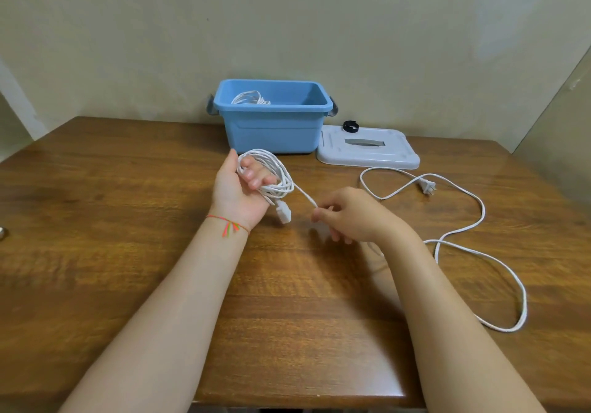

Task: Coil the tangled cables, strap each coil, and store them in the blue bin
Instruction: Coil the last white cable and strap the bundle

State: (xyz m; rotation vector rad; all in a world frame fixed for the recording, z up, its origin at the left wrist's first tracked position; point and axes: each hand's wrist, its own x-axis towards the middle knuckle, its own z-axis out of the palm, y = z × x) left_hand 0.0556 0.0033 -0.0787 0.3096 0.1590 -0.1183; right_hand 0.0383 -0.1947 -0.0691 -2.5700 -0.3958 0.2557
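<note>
My left hand point(238, 190) is palm up above the table's middle with several loops of a white cable coil point(277, 173) wound around its fingers. A white connector point(283, 213) hangs from the coil. My right hand point(347, 215) pinches the cable's running strand just right of the coil. The loose remainder of the white cable point(473, 246) trails over the table to the right and ends in a plug point(428, 186). The blue bin point(272, 115) stands at the back and holds another white coil point(248, 97). A black strap point(350, 126) lies on the lid.
The bin's pale grey lid point(367, 151) lies flat to the right of the bin. The wooden table point(128, 220) meets the wall behind the bin. Its front edge runs just below my forearms. A small metal object point(2, 232) sits at the left edge.
</note>
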